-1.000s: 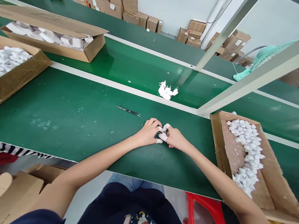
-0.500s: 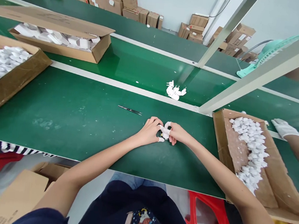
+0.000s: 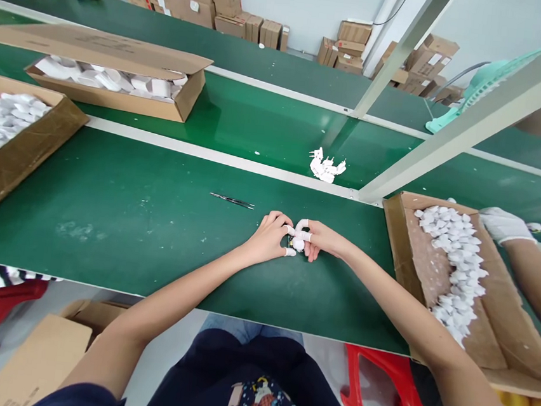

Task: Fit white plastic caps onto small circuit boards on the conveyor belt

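Green workbench (image 3: 119, 227) runs across the frame. At lower centre the left hand (image 3: 267, 238) and right hand (image 3: 326, 242) meet, fingertips together, clamped on a small white part (image 3: 298, 244). Tweezers (image 3: 231, 200) lie just above the left hand, with a white pile (image 3: 326, 168) farther up. At right sits a carton (image 3: 394, 240) of white pieces, a co-worker's gloved hand (image 3: 505, 225) over its far edge.

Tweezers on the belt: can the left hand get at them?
Likely yes: nothing lies between the left hand and the tweezers on the belt, but it's busy at a small white part.
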`<state>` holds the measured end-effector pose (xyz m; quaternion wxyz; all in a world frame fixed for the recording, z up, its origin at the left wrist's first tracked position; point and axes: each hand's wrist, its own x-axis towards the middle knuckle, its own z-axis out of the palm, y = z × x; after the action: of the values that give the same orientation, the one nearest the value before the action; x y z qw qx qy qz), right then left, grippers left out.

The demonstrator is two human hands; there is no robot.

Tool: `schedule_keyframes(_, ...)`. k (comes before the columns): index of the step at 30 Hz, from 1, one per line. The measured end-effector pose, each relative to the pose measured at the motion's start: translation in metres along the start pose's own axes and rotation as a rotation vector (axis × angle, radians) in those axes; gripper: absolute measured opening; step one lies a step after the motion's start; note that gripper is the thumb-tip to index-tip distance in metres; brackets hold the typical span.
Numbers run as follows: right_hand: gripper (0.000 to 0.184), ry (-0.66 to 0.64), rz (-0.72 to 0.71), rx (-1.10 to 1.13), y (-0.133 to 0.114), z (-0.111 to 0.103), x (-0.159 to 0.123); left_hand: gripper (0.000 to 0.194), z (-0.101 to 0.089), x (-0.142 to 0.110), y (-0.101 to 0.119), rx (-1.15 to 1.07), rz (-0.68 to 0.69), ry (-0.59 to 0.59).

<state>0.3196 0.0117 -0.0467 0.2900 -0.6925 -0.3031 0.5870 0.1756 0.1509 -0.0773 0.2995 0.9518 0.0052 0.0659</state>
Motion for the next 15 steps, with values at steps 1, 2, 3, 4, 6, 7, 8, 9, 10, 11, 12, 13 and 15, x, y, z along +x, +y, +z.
schedule_keyframes(1,0.016,-0.004,-0.007,0.011,0.001,-0.001,0.0,0.038,0.0,0.0,0.0,-0.001,-0.001,-0.002)
schedule_keyframes(2,0.02,-0.025,-0.016,0.03,0.002,-0.003,0.0,0.038,-0.001,0.0,0.0,-0.004,-0.002,-0.004)
schedule_keyframes(3,0.024,-0.055,-0.027,0.052,0.003,-0.005,0.0,0.038,-0.001,0.0,0.0,-0.005,-0.003,-0.004)
schedule_keyframes(4,0.027,-0.087,-0.037,0.071,0.005,-0.006,-0.001,0.038,-0.001,0.0,0.0,-0.004,-0.002,-0.003)
schedule_keyframes(6,0.031,-0.117,-0.056,0.083,0.007,-0.008,-0.001,0.039,0.0,0.0,-0.001,0.0,0.006,0.001)
schedule_keyframes(7,0.032,-0.101,-0.065,0.072,0.008,-0.009,-0.002,0.04,0.0,0.0,-0.001,0.002,0.011,0.004)
schedule_keyframes(8,0.032,-0.073,-0.074,0.057,0.009,-0.009,-0.002,0.04,0.0,0.0,-0.002,0.002,0.016,0.007)
schedule_keyframes(9,0.033,-0.053,-0.084,0.053,0.01,-0.009,-0.003,0.04,0.0,0.0,-0.002,-0.002,0.02,0.006)
schedule_keyframes(10,0.035,-0.058,-0.093,0.063,0.01,-0.01,-0.003,0.039,0.0,0.0,-0.002,-0.009,0.019,0.004)
schedule_keyframes(11,0.037,-0.085,-0.103,0.087,0.011,-0.011,-0.003,0.039,0.0,0.0,-0.002,-0.017,0.015,0.001)
schedule_keyframes(12,0.039,-0.129,-0.11,0.114,0.012,-0.012,-0.003,0.04,-0.001,0.0,-0.002,-0.024,0.01,-0.002)
schedule_keyframes(13,0.04,-0.17,-0.113,0.133,0.013,-0.013,-0.003,0.039,-0.001,0.0,-0.002,-0.027,0.005,-0.007)
schedule_keyframes(15,0.041,-0.198,-0.11,0.141,0.013,-0.014,-0.004,0.039,-0.002,0.0,-0.002,-0.027,0.003,-0.016)
